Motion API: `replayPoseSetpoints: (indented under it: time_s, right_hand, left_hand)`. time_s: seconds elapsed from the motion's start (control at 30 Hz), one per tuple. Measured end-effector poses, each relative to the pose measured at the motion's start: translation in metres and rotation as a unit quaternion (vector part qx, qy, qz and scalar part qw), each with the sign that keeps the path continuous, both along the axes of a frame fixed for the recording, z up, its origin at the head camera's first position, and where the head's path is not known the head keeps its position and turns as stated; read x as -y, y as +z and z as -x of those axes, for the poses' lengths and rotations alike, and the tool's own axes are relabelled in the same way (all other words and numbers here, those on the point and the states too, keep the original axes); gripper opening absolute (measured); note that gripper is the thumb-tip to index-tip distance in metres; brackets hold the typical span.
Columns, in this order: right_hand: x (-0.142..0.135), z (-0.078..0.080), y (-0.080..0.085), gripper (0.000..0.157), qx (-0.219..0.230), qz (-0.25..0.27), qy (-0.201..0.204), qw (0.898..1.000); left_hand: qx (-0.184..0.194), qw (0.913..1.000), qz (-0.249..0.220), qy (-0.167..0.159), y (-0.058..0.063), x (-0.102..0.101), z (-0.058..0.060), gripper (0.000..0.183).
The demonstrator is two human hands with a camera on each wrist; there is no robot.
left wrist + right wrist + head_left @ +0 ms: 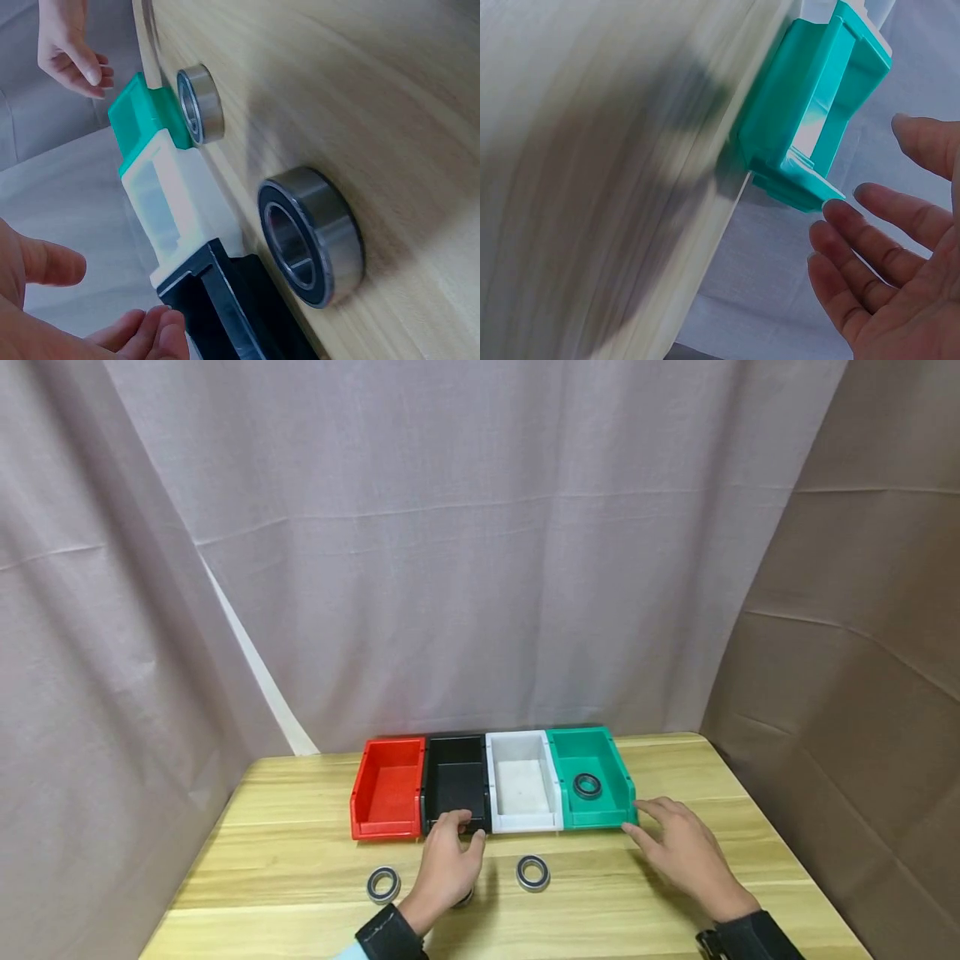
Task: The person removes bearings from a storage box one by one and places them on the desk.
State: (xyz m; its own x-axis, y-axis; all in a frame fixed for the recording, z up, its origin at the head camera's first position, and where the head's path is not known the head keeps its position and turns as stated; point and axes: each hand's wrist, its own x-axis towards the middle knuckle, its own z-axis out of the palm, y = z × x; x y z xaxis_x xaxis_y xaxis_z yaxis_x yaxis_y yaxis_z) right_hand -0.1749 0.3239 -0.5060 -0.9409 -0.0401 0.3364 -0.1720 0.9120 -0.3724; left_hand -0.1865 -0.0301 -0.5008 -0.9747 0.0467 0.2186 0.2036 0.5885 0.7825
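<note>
My left hand (447, 868) is in front of the black bin (456, 781), fingers loosely bent and holding nothing. Beneath it a ball bearing (311, 236) lies on the table, mostly hidden in the head view. Another bearing (383, 885) lies to its left, and a third bearing (532, 873) before the white bin (524, 821). By the front right corner of the green bin (628, 772) my right hand (686, 847) hovers with spread, relaxed fingers and nothing in them; whether they touch the bin I cannot tell. Inside that bin lies one bearing (587, 786).
The red bin (386, 827) stands at the left end of the row, side by side with the others. All stand near the back edge of the wooden table (292, 843). Grey curtains (450, 568) hang behind and at both sides.
</note>
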Motion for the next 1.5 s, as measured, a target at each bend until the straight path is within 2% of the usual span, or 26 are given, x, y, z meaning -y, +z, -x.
replayPoseSetpoints:
  time_s: [0.4,0.63,0.9,1.03,1.13,1.23,1.37,1.5]
  right_hand:
    - [0.006,0.001,-0.003,0.049,-0.006,-0.007,0.008,1.0]
    - [0.008,0.0,-0.006,0.048,-0.002,-0.012,0.003,1.0]
    - [0.008,-0.004,-0.005,0.048,0.006,-0.012,-0.001,1.0]
    - [0.009,-0.004,-0.005,0.048,0.008,-0.01,-0.003,1.0]
    - [0.01,-0.004,-0.004,0.047,0.006,-0.008,-0.002,1.0]
    - [0.01,-0.004,-0.004,0.047,0.003,-0.007,0.001,1.0]
    - [0.011,-0.003,-0.003,0.047,0.0,-0.006,0.005,1.0]
    - [0.012,-0.004,-0.004,0.047,0.002,-0.002,0.007,1.0]
  left_hand:
    - [0.002,0.9992,-0.025,-0.03,0.002,-0.017,-0.004,0.036]
    - [0.001,0.9975,-0.048,-0.052,0.006,-0.031,-0.003,0.037]
    - [0.021,0.9966,-0.048,-0.064,0.01,-0.048,0.001,0.042]
    - [0.01,0.9962,-0.044,-0.075,0.013,-0.062,0.006,0.045]
    - [-0.005,0.9962,-0.032,-0.081,0.017,-0.076,0.013,0.047]
    - [-0.008,0.9959,-0.014,-0.089,0.018,-0.092,0.025,0.052]
    - [0.012,0.9953,0.018,-0.094,0.011,-0.114,0.048,0.059]
    - [0.036,0.9957,0.038,-0.077,0.001,-0.135,0.068,0.06]
